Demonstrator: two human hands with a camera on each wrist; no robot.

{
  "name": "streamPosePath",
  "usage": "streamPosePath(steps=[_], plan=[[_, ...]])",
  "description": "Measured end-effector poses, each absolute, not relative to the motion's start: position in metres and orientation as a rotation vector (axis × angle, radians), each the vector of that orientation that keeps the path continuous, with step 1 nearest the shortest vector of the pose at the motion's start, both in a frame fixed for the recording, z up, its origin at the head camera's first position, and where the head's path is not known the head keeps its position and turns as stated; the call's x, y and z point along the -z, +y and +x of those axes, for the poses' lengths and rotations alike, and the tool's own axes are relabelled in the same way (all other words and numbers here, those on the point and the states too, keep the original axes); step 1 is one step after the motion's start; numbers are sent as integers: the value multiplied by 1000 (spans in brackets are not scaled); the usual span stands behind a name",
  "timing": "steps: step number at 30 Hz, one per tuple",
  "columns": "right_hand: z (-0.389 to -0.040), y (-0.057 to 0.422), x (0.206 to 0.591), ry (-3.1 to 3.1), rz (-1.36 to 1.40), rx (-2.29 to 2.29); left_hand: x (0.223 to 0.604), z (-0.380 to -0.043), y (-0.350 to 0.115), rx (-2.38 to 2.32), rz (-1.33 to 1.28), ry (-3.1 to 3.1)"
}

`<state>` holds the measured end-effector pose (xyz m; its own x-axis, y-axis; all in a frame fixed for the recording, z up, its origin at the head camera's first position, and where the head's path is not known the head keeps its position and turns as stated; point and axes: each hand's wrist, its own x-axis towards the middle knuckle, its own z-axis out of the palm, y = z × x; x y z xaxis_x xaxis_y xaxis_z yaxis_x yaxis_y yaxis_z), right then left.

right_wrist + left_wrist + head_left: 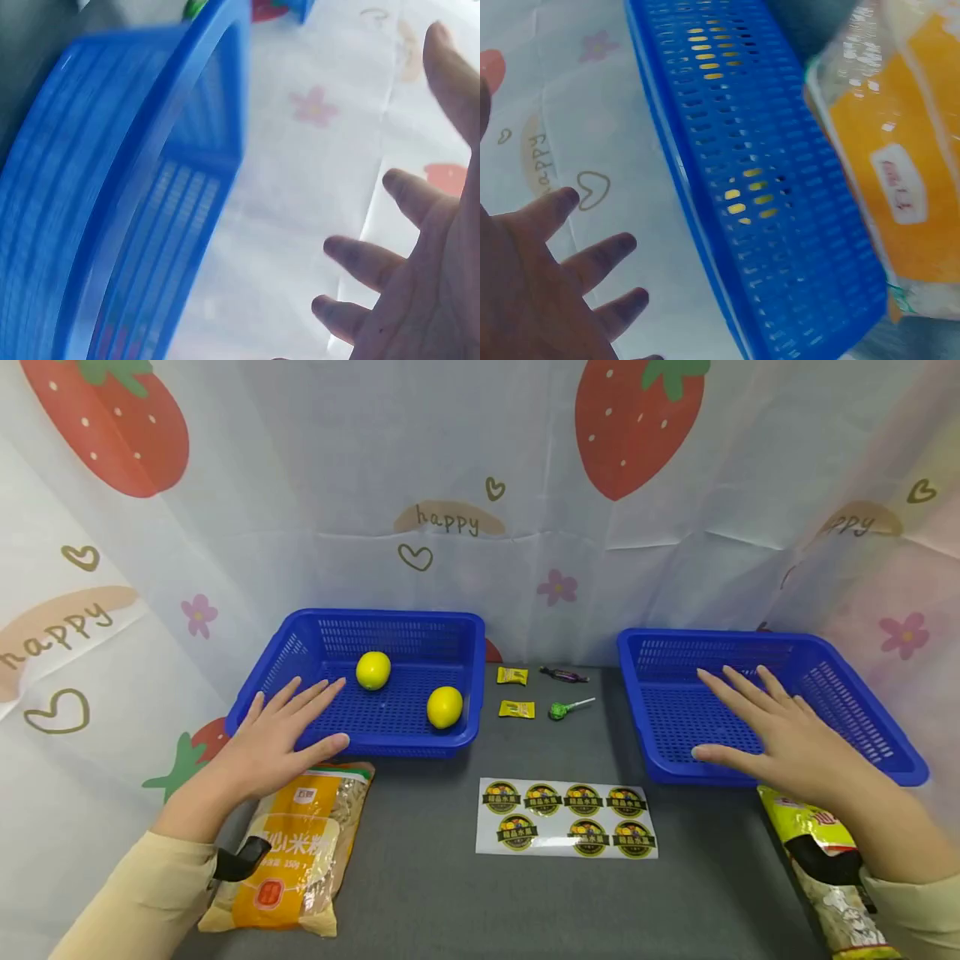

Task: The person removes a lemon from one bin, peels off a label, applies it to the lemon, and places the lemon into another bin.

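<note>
Spreads straight, parted fingers on the left hand (273, 743), over the near-left part of the left basket (408, 677), and likewise on the right hand (795, 739), above the right basket (678, 718). Shows both baskets toward the back of a grey table (420, 860), tops facing up, long axes running side to side, the right basket skewed with its right end nearer. Carries two yellow fruits (373, 671) in the left basket. Has, between the baskets, a green lollipop (557, 711), stick pointing right. Includes an orange bag (300, 852) lying lengthwise near to far, partly beneath the left hand's wrist.
</note>
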<state>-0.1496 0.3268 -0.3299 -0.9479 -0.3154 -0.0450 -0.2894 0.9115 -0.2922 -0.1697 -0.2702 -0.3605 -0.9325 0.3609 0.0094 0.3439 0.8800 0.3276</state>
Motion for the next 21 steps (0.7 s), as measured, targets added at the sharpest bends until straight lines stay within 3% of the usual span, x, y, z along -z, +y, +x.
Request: streamPosePath(steps=[9, 21], plan=[[-168, 270, 326, 2903, -474, 628, 354, -197, -253, -732, 522, 2934], [-192, 200, 339, 2814, -651, 773, 382, -231, -219, -850, 407, 2839]])
